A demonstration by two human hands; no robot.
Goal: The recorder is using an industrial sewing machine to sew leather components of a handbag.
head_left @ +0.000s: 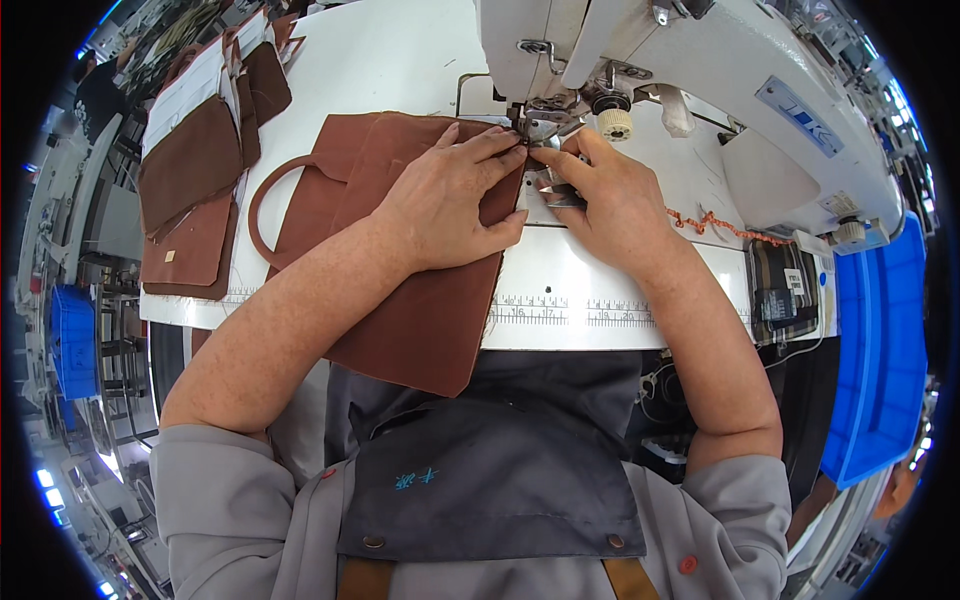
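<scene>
A reddish-brown fabric bag panel (420, 320) with a looped handle (258, 215) lies on the white sewing table, its near corner hanging past the front edge. On top of it my left hand (445, 195) rests flat with fingers spread, fingertips close to the presser foot (518, 118). My right hand (615, 200) is closed around small metal thread snips (563, 195), partly hidden by its fingers. Its index fingertip meets the panel's right edge beside the needle area. The sewing machine (720, 70) stands over the panel's far right corner.
Stacked brown and reddish fabric pieces (195, 165) lie at the table's left. An orange cord (725, 226) runs right of my right wrist. A blue bin (875, 350) stands off the table's right end. A ruler strip (530, 310) marks the front edge.
</scene>
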